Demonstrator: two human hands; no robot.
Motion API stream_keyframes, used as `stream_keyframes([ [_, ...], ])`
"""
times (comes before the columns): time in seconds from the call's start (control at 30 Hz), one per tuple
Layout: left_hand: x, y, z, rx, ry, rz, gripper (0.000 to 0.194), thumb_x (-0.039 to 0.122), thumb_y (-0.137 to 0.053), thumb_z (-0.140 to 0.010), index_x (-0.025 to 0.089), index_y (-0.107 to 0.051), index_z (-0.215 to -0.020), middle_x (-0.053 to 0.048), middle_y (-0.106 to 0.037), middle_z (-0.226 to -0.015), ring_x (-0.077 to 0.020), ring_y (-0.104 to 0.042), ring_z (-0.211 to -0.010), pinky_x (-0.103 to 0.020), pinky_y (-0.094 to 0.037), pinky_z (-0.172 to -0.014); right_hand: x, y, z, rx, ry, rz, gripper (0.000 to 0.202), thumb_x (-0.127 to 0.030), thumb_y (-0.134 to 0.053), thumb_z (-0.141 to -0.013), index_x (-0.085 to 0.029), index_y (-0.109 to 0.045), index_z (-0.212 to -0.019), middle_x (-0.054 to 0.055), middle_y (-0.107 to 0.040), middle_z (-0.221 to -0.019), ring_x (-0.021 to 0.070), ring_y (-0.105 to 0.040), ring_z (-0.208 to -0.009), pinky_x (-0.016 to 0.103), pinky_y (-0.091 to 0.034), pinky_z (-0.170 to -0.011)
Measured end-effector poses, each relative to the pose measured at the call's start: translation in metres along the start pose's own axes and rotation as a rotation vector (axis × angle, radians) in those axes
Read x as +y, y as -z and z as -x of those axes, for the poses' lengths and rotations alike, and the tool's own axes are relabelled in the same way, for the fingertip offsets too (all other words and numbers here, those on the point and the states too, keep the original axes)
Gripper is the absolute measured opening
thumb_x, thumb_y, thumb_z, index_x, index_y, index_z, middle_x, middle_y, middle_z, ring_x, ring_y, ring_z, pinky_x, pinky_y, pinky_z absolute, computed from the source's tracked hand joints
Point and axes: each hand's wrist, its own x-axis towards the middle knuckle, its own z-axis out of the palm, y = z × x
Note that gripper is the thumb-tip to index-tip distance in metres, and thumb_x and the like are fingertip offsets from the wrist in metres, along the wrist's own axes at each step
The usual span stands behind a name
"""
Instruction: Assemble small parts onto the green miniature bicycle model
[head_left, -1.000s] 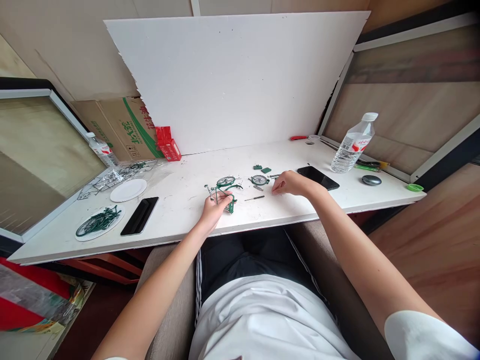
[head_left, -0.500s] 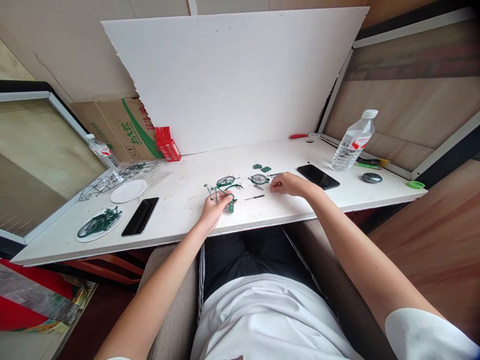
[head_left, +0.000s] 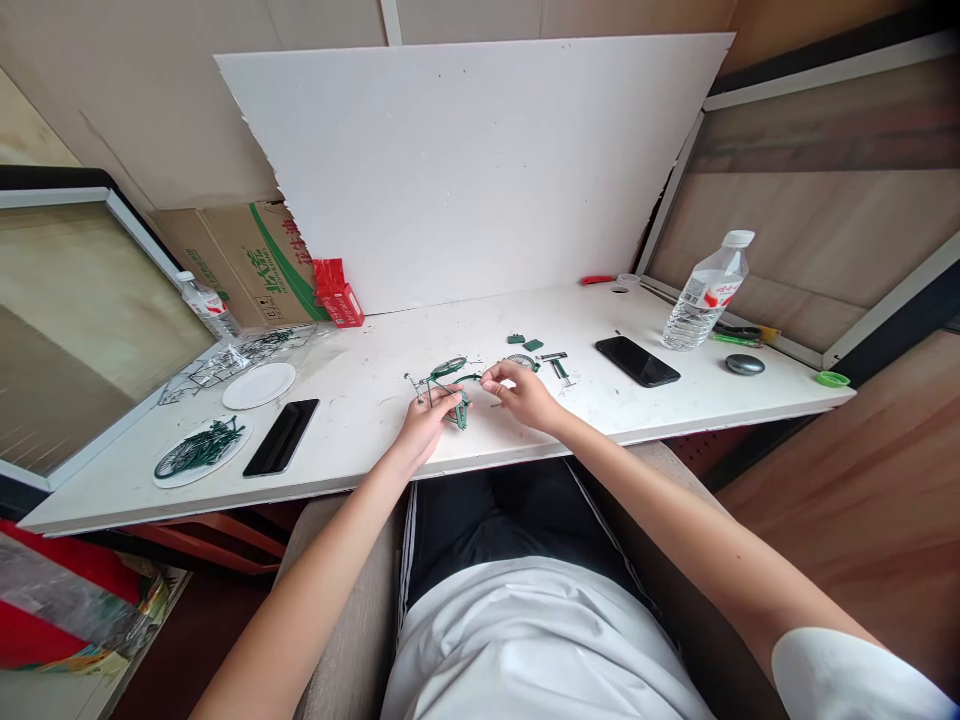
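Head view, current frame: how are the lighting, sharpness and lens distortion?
In the head view, soft, fairly even light on the white table; faint reflection on the right-hand smartphone; wide-angle stretching, strong at the right sleeve; left hand and right hand without obvious motion blur; green model bicycle too small for fine detail.

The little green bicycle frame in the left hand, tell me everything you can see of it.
The small dark green model bicycle frame is made of thin bars, plastic or painted metal, I can't tell which. Pale, silvery handlebars stick out at its left end. The left hand pinches it above the white tabletop, its fingers hiding part of it. A dark spoked wheel shows just beyond; whether it is attached is unclear. The right hand is close by on the right.
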Motion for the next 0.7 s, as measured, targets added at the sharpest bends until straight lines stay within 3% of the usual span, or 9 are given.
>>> stream_keyframes([
  [0.17,-0.001,-0.002,0.002,-0.042,-0.026,-0.070,0.041,0.035,-0.091,-0.072,0.013,-0.075,-0.103,-0.009,-0.077,-0.094,-0.0219,-0.075,-0.085,-0.029,-0.052,-0.068,0.003,-0.024,0.005,0.008,-0.029,-0.141,0.031,-0.052,-0.068,-0.097,-0.021,-0.073,-0.096,0.008,-0.070,-0.106,0.0220,-0.066,-0.096,0.034,-0.055,-0.080],
  [0.3,-0.003,-0.001,0.002,-0.060,-0.022,-0.088,0.045,0.035,-0.094,-0.071,0.013,-0.073,-0.104,-0.009,-0.077,-0.091,-0.0212,-0.075,-0.084,-0.028,-0.055,-0.067,0.005,-0.026,0.008,-0.065,-0.025,-0.216,0.031,-0.053,-0.070,-0.095,-0.022,-0.073,-0.096,0.008,-0.070,-0.106,0.0212,-0.067,-0.092,0.035,-0.057,-0.078],
  [0.7,-0.003,-0.003,0.004,-0.066,-0.037,-0.078,0.064,0.033,-0.095,-0.067,0.016,-0.061,-0.118,-0.007,-0.078,-0.090,-0.0197,-0.074,-0.079,-0.030,-0.054,-0.071,0.008,-0.028,0.011,-0.054,-0.026,-0.122,0.023,-0.043,-0.067,-0.097,-0.021,-0.072,-0.093,0.007,-0.070,-0.101,0.0208,-0.066,-0.093,0.033,-0.051,-0.077],
])
